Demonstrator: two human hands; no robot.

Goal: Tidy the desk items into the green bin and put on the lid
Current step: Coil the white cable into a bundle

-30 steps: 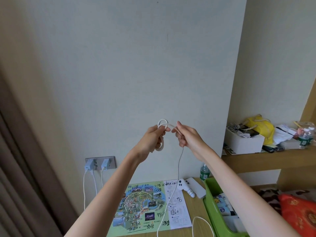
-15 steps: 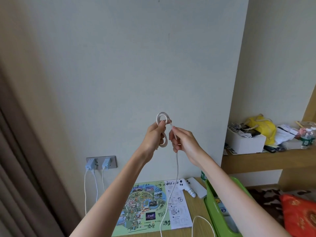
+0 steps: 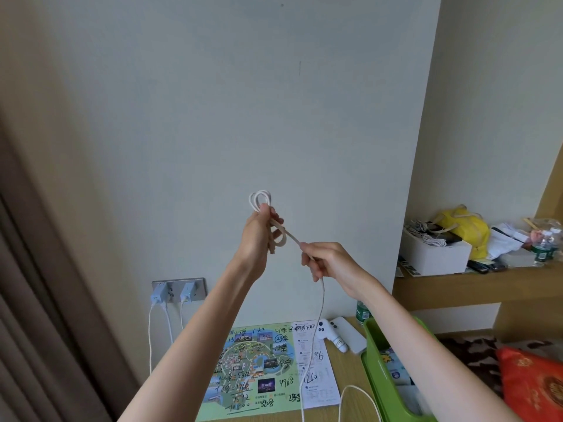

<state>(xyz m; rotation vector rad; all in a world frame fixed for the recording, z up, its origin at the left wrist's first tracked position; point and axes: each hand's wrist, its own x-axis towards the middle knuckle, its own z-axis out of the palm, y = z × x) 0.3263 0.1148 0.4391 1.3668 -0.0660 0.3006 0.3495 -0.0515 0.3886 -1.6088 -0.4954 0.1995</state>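
Note:
Raised in front of the wall, my left hand point(image 3: 259, 236) grips a small coil of white cable point(image 3: 261, 200), whose loops stick out above and beside its fingers. My right hand point(image 3: 327, 261) pinches the same cable a little lower to the right, and the strand between the hands is taut. The rest of the cable hangs down to the desk and loops beside the green bin point(image 3: 377, 373). The bin stands at the lower right, partly hidden by my right forearm, with packets inside. No lid is in view.
A printed map point(image 3: 259, 370) and a paper sheet lie on the wooden desk point(image 3: 347, 360). A white handheld device point(image 3: 330, 333), a flat white block and a green bottle lie behind the bin. Two chargers point(image 3: 173, 293) sit in the wall socket. A cluttered shelf is right, a curtain left.
My left hand rose with the coil, which gained loops. My right hand slid down the cable and away to the lower right, pulling the strand taut.

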